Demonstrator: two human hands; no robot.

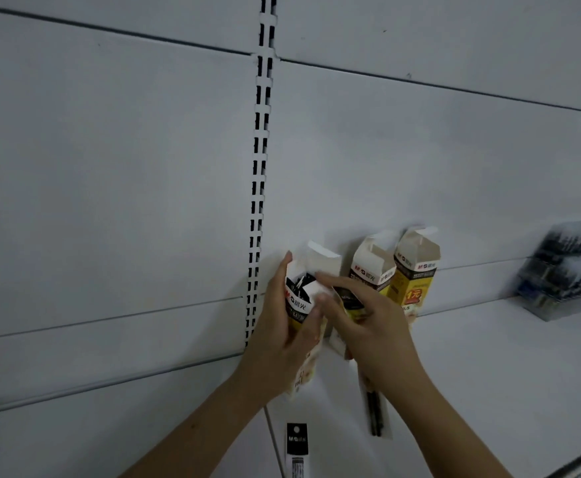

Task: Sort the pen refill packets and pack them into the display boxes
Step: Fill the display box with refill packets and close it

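Observation:
My left hand (282, 326) grips a tall display box (302, 294) with a white, black and yellow print, its top flap open and dark refills showing inside. My right hand (361, 319) is at the box's mouth and holds a clear refill packet (375, 412) whose lower end hangs below the palm. Two more open display boxes, one white and black (371, 267) and one yellow (414, 270), stand against the back wall to the right. Another refill packet (297, 450) with a black header lies flat on the shelf near the front.
The white shelf (489, 357) runs along a white panel wall with a slotted upright (258, 201). A clear rack of pens (564, 270), blurred, stands at the far right of the shelf.

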